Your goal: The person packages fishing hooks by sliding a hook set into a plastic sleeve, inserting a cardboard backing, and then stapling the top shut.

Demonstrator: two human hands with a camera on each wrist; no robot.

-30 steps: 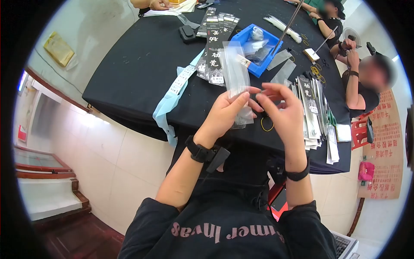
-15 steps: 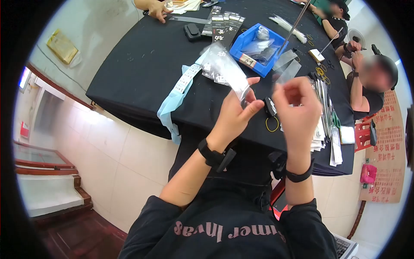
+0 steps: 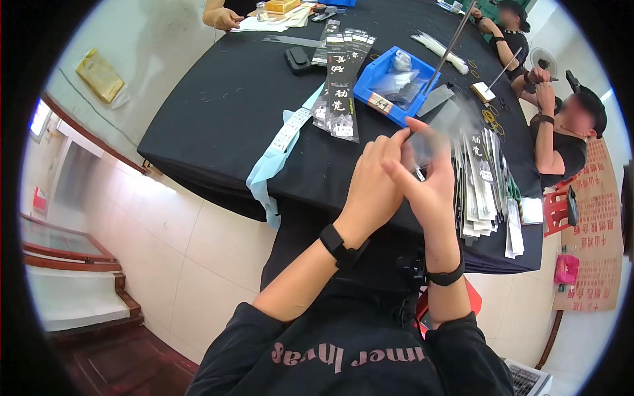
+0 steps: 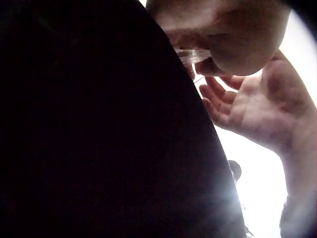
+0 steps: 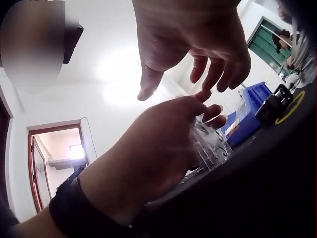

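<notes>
Clear plastic bags [image 5: 212, 144] are gripped in my left hand [image 3: 375, 185], whose back faces up in the head view. There the plastic is blurred by motion and points toward the right. My right hand [image 3: 432, 188] is close beside it, thumb and fingers spread and loosely curved. The right wrist view shows this right hand [image 5: 198, 34] above the left hand [image 5: 153, 144], its fingertips right by the left fingers with nothing held. In the left wrist view, a bit of clear plastic [image 4: 193, 55] shows under the left hand [image 4: 233, 34]; dark cloth hides much else.
A blue bin [image 3: 386, 89] with clear bags stands ahead on the black table [image 3: 218, 105]. Black printed packages [image 3: 341, 109] and a light blue label strip [image 3: 284, 142] lie left of it. Stacked packages [image 3: 479, 191] lie right, near the table edge. Other people sit around.
The plastic bags swung from pointing up and left to pointing right as my left hand turned over. My right hand moved away from them, then back close to the left hand.
</notes>
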